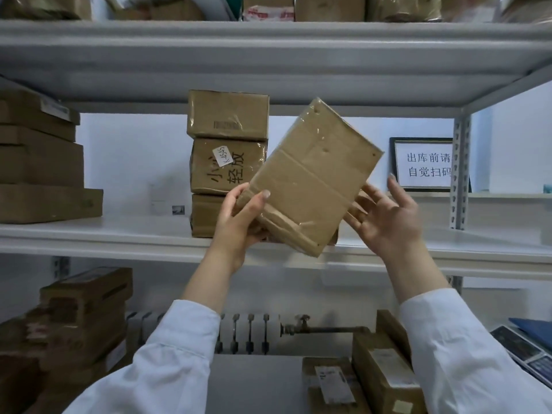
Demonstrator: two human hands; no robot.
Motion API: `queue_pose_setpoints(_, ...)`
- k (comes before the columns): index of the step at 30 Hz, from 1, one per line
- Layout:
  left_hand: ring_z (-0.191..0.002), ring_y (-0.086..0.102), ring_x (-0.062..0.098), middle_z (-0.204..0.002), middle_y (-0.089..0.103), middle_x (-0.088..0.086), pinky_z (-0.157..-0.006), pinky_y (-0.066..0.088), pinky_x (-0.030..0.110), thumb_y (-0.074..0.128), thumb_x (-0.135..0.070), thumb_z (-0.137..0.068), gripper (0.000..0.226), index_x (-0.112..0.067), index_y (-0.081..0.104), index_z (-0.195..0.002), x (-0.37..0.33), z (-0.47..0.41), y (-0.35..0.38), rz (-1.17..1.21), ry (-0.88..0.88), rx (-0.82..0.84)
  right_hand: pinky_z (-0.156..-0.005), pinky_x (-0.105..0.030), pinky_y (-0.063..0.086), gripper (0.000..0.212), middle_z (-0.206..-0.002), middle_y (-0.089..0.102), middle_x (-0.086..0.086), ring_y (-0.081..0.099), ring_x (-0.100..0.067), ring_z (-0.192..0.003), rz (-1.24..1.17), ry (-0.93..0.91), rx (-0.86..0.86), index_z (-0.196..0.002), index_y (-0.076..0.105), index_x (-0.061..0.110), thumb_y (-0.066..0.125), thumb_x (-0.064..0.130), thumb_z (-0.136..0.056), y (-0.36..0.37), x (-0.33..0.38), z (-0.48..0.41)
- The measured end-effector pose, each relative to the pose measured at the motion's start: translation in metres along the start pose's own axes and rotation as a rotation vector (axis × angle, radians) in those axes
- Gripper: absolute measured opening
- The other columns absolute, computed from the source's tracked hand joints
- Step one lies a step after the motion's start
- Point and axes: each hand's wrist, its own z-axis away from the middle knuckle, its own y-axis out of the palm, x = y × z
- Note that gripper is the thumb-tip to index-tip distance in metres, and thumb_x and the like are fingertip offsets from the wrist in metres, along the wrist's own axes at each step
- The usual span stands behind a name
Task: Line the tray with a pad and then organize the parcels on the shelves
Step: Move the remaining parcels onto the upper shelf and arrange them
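Fingers [259, 201] of my left hand [239, 225] clamp the lower corner of the tilted brown tape-wrapped cardboard parcel [313, 177], held before the white middle shelf [104, 234]. My right hand [388, 216] lies spread at its right edge. Behind, a stacked brown box [228, 174] reads "K4545" and "轻放"; the framed white sign [427, 165] reads "出库前请 自觉扫码".

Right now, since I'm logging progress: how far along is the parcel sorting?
Done: three stacked boxes stand on the middle shelf. In hand: the left hand grips a tilted taped parcel, the right hand open at its edge. Left: boxes below, bottom right, look unshelved. No tray or pad is in view.
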Motion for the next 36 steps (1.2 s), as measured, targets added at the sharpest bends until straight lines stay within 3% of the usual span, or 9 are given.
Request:
queue_pose_setpoints(2,-0.114,0.058,0.03,-0.128,0.058,0.008,-0.079,0.056,0.051,0.083,-0.057,-0.046,0.092,-0.026,0.05,-0.126,-0.003,-0.004,0.014,0.094,-0.067,-0.032,-0.092,-0.034,0.04,0.038,-0.11,0.065,0.001,0.058,-0.023,-0.097,0.116,-0.06,0.062,-0.115,0.06,0.021,0.053,0.042,-0.084,0.006,-0.004,-0.001)
queue_pose_setpoints(5,-0.125,0.045,0.028,-0.137,0.047,0.003,-0.073,0.057,0.049,0.079,-0.069,-0.038,0.108,-0.026,0.044,-0.131,-0.012,-0.007,0.036,0.219,-0.122,-0.108,-0.087,-0.03,0.041,0.055,-0.127,0.058,0.01,0.055,-0.016,-0.107,0.338,-0.141,0.196,-0.134,0.047,0.031,0.053,0.033,-0.079,0.01,-0.01,-0.004)
queue_pose_setpoints(10,-0.12,0.039,0.02,-0.131,0.039,-0.003,-0.071,0.057,0.043,0.058,-0.066,-0.063,0.088,-0.025,0.034,-0.136,-0.027,-0.011,0.06,0.193,-0.137,-0.165,-0.081,-0.022,0.051,0.083,-0.136,0.051,-0.004,0.057,-0.014,-0.113,0.477,-0.265,0.379,-0.148,0.023,0.025,0.058,0.006,-0.075,0.019,-0.015,-0.015)
queue_pose_setpoints(13,-0.108,0.047,0.015,-0.124,0.048,-0.004,-0.088,0.053,0.043,0.063,-0.046,-0.08,0.064,-0.022,0.038,-0.134,-0.026,-0.017,0.059,0.092,-0.105,-0.158,-0.08,-0.024,0.053,0.083,-0.122,0.06,-0.005,0.061,-0.016,-0.108,0.532,-0.311,0.276,-0.143,0.032,0.014,0.069,-0.001,-0.071,0.02,-0.014,-0.024)
queue_pose_setpoints(18,-0.094,0.062,0.022,-0.117,0.059,0.004,-0.075,0.055,0.028,0.066,-0.012,-0.086,0.056,-0.02,0.042,-0.135,-0.022,-0.031,0.054,-0.096,0.007,-0.148,-0.085,-0.03,0.053,0.041,-0.109,0.064,-0.001,0.062,-0.015,-0.099,0.564,-0.463,-0.001,-0.122,0.055,0.008,0.068,0.006,-0.083,0.024,-0.013,-0.036)
queue_pose_setpoints(21,-0.074,0.064,0.019,-0.106,0.062,0.003,-0.07,0.056,0.029,0.063,-0.015,-0.089,0.051,-0.018,0.043,-0.136,-0.021,-0.04,0.053,-0.168,0.014,-0.142,-0.094,-0.031,0.051,0.041,-0.118,0.055,0.001,0.057,-0.017,-0.112,0.602,-0.454,-0.083,-0.121,0.047,0.017,0.067,0.018,-0.085,0.024,-0.014,-0.045)
queue_pose_setpoints(28,-0.078,0.063,0.017,-0.124,0.057,0.009,-0.063,0.056,0.027,0.054,-0.016,-0.095,0.05,-0.012,0.038,-0.142,-0.006,-0.06,0.046,-0.307,0.021,-0.215,-0.11,-0.039,0.038,0.048,-0.139,0.052,-0.004,0.047,-0.02,-0.13,0.733,-0.328,-0.04,-0.141,0.043,0.016,0.053,0.019,-0.094,0.004,-0.025,-0.063)
queue_pose_setpoints(32,-0.074,0.061,0.012,-0.123,0.056,0.011,-0.059,0.054,0.024,0.049,-0.016,-0.097,0.047,-0.012,0.036,-0.142,0.005,-0.064,0.048,-0.35,0.05,-0.287,-0.084,-0.03,0.046,0.031,-0.117,0.058,-0.006,0.057,-0.021,-0.107,0.786,-0.285,-0.261,-0.116,0.053,0.017,0.06,0.033,-0.09,0.0,-0.027,-0.067)
queue_pose_setpoints(36,-0.069,0.059,0.01,-0.103,0.057,0.007,-0.057,0.053,0.023,0.051,-0.017,-0.096,0.035,-0.01,0.044,-0.129,0.014,-0.066,0.05,-0.329,0.076,-0.36,-0.083,-0.039,0.049,0.019,-0.1,0.061,-0.003,0.06,-0.022,-0.098,0.804,-0.248,-0.297,-0.095,0.056,0.019,0.056,0.037,-0.092,-0.006,-0.03,-0.071)
